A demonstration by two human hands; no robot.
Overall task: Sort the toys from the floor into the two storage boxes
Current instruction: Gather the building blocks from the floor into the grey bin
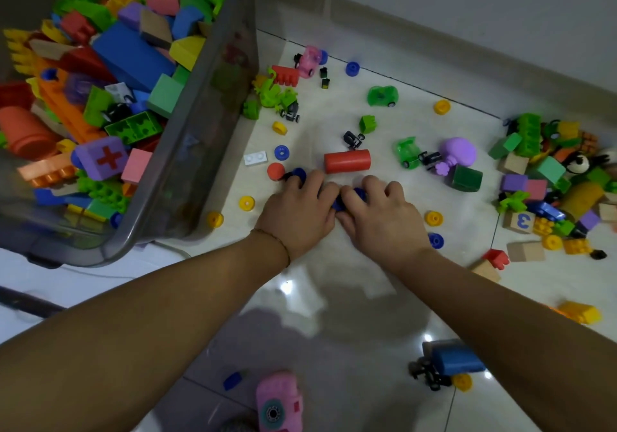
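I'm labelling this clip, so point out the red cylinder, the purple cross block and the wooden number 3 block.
red cylinder (347, 161), head view, curved side.
purple cross block (106, 159), head view, cross face.
wooden number 3 block (521, 222), head view, numbered face.

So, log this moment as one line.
stage: picking up | left hand: grips blue pieces | right hand: grips blue pieces | storage box: well filled
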